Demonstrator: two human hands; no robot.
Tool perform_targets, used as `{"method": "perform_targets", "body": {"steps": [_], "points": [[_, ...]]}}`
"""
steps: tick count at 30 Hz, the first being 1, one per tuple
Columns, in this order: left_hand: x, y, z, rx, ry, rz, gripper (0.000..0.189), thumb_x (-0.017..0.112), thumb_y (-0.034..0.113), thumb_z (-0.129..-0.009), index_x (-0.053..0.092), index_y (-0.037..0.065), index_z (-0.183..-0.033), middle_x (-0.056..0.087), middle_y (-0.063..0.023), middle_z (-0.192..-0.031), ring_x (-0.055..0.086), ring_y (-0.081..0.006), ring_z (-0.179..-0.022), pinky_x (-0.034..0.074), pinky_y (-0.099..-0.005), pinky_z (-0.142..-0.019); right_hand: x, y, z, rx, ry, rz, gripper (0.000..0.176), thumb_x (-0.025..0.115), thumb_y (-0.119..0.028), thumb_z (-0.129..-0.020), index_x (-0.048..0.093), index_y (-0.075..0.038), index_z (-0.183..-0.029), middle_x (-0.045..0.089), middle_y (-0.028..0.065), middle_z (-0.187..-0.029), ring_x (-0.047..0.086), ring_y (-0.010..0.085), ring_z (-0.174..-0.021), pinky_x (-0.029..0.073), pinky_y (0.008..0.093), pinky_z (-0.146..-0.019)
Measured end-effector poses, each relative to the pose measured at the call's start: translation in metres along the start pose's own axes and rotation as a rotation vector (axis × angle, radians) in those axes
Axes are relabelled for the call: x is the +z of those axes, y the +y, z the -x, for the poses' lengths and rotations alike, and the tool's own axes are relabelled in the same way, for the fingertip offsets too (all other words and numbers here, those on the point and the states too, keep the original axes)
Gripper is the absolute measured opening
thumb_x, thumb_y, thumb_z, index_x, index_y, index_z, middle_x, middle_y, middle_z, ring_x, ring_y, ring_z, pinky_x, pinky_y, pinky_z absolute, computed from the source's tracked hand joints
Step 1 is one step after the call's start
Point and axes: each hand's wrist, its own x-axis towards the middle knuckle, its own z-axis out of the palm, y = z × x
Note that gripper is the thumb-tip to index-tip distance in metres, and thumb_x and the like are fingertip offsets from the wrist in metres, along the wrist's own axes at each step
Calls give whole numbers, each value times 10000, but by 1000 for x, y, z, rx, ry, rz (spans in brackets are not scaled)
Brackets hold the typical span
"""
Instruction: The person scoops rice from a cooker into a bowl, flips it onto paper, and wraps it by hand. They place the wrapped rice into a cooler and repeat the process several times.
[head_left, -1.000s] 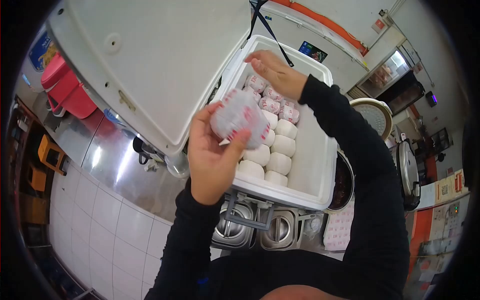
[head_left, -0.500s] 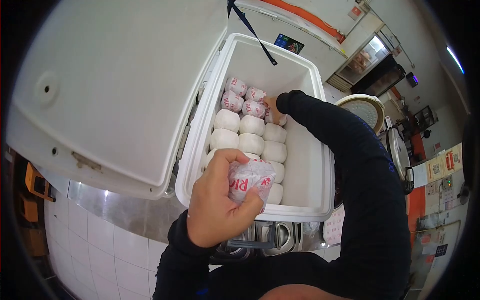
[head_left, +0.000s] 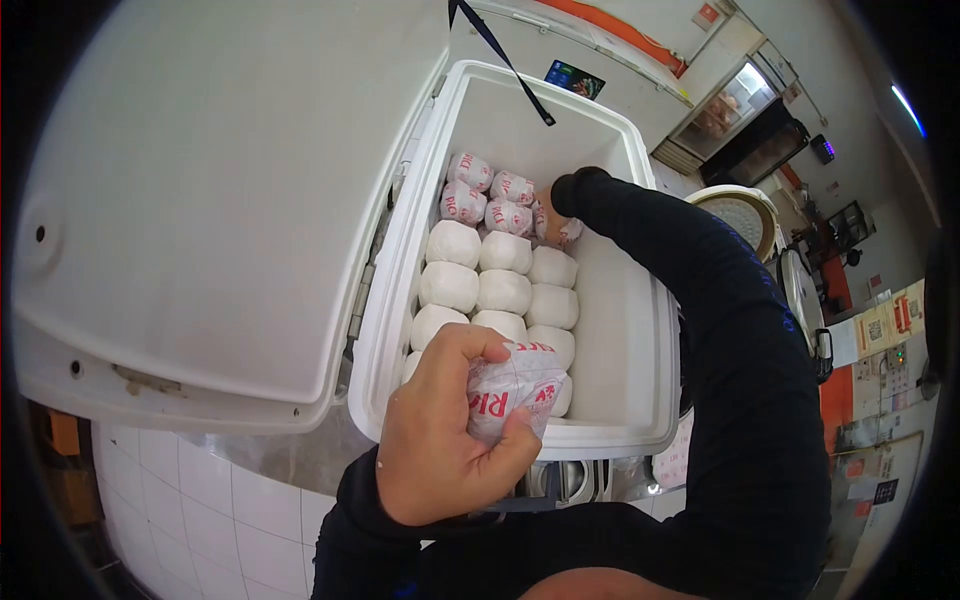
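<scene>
In my left hand is a paper-wrapped rice packet with red "RICE" print, thumb and fingers closed round it above the near end of a white cooler box. My right hand reaches down inside the box. It is round another wrapped rice packet at the right end of a printed row; its fingertips are mostly hidden. Beside it sit several printed rice packets. Nearer to me, plain white wrapped packets lie in rows of three, partly covered by my left hand.
The cooler's lid stands open at the left, a dark strap hanging over the far end. At the right are a round cooker with its lid raised and a lit glass cabinet. White floor tiles show below.
The view has shifted slightly, and the lid and box sit a little differently in it. My left hand keeps its packet; my right hand stays at the same spot in the box.
</scene>
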Motion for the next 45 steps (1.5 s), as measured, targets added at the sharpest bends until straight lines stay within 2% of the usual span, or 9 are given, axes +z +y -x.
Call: {"method": "perform_targets", "body": {"steps": [7,13,17,20,30,36,39,42,45], "points": [[2,2,-1,-20,-6,12,371,614,69,-682,473,-6,-1017,549,-165,-897,580,-270,-679,481,-318,-614,-48,-55,40,-126,351,-128,706,690,-576,-632,625,-21,-1064,641,183,-1036,641,271,-890,527,364,-770],[2,0,0,-13,4,12,374,615,73,-681,476,-8,-1018,553,-168,-896,586,-277,-700,483,-321,-636,-32,-47,-11,-274,737,54,913,716,-564,-677,397,33,-1290,581,229,-1124,615,308,-973,562,389,-728],[1,2,0,-15,10,0,372,621,81,-681,479,-5,-1014,551,-166,-881,585,-285,-695,481,-326,-632,-51,4,-16,149,144,-516,591,633,-426,-823,498,-15,-1225,594,191,-1134,608,296,-999,525,475,-817],[2,1,0,3,22,-13,369,625,87,-681,481,-3,-1008,548,-164,-868,585,-293,-690,480,-331,-624,-12,27,-53,230,-156,-202,497,632,-381,-835,536,-44,-1188,620,124,-1099,621,270,-961,534,469,-799],[1,2,-1,8,19,-41,362,618,86,-684,486,-3,-1009,546,-161,-852,585,-329,-689,485,-346,-624,32,9,-37,110,47,-382,502,642,-382,-826,537,-53,-1191,625,107,-1093,622,268,-955,531,474,-801],[-2,7,1,-88,-47,-51,343,572,14,-712,454,11,-1034,567,-121,-883,559,-157,-779,460,-278,-719,33,4,-38,109,68,-419,505,648,-383,-821,538,-59,-1192,628,97,-1089,622,266,-951,529,477,-803],[1,3,1,-27,23,-50,357,615,98,-692,483,3,-1009,556,-168,-872,600,-355,-703,490,-368,-638,33,3,-40,107,59,-450,507,651,-383,-818,539,-62,-1193,629,92,-1088,623,266,-949,528,478,-804],[-2,7,1,-50,-13,-55,333,577,31,-711,463,15,-1024,570,-123,-809,566,-172,-719,467,-287,-681,37,4,-43,139,0,-528,508,653,-384,-816,539,-65,-1194,631,87,-1086,623,265,-947,527,480,-805],[-1,7,1,-14,26,-109,340,587,49,-704,467,19,-1021,574,-146,-774,586,-207,-685,474,-303,-653,45,5,-41,157,-36,-593,510,656,-384,-813,540,-67,-1195,632,81,-1084,623,264,-945,526,481,-805]]}}
